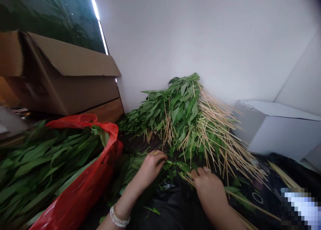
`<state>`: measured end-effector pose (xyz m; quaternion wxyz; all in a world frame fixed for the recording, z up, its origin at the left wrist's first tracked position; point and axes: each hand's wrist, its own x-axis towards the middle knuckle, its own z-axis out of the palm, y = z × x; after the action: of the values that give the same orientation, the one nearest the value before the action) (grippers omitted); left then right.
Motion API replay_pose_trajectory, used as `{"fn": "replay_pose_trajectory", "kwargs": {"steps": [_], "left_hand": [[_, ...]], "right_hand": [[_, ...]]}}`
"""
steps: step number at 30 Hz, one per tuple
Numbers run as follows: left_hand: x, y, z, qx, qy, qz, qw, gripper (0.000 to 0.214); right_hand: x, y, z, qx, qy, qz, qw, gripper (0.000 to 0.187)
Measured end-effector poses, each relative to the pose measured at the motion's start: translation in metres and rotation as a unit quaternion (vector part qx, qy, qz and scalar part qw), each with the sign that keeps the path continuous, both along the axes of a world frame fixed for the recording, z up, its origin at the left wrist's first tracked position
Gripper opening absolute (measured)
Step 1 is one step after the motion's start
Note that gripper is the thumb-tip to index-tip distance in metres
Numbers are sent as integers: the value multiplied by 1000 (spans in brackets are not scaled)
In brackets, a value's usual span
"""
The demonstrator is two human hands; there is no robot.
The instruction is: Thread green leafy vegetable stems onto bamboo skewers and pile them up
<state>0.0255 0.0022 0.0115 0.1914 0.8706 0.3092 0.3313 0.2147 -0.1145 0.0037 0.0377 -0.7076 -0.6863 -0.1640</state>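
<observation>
My left hand (151, 164), with a ring and a pearl bracelet at the wrist, is closed in a pinch at a green leafy stem (170, 163). To its right, my right hand (209, 188) has its fingers curled round thin pale sticks (187, 179); its fingertips are partly hidden. Between and below the hands lie loose green leaves (173, 172) on black plastic (175, 206). Just beyond them is a heaped pile of leafy bundles (183, 104), with many thin sticks (223, 136) poking out toward the right.
On the left stands a red plastic bag (94, 176) full of long green leaves (47, 159). An open cardboard box (82, 92) sits behind it. A white box (283, 133) is at the right, against the white wall (200, 32). More sticks (283, 174) lie near it.
</observation>
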Motion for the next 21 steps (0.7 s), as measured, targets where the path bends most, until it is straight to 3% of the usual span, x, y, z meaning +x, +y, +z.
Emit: {"fn": "replay_pose_trajectory", "kwargs": {"steps": [2, 4, 6, 8, 10, 12, 15, 18, 21], "left_hand": [[0, -4, 4, 7, -27, 34, 999, 14], [-2, -8, 11, -4, -120, 84, 989, 12], [-7, -9, 17, 11, -254, 149, 956, 12], [-12, -8, 20, 64, -361, 222, 904, 14], [-15, -6, 18, 122, -370, 273, 879, 17], [-13, -7, 14, 135, -297, 266, 907, 16], [-3, -13, 6, 84, -163, 175, 967, 16], [7, -19, 3, 32, -125, 128, 983, 14], [10, -16, 1, -24, -135, 110, 984, 15]], "right_hand": [[3, -1, 6, 22, 1, -1, 1000, 19], [6, -2, 12, 45, 0, -3, 999, 15], [8, -3, 16, 69, -3, -1, 998, 17], [10, -4, 17, 92, -9, 4, 996, 22], [10, -4, 15, 106, -17, 10, 994, 24], [9, -3, 13, 113, -29, 21, 993, 27], [7, -2, 8, 122, -55, 26, 991, 45], [5, -1, 3, 93, -77, 3, 993, 58], [4, 0, -3, 49, -80, -12, 996, 56]]}}
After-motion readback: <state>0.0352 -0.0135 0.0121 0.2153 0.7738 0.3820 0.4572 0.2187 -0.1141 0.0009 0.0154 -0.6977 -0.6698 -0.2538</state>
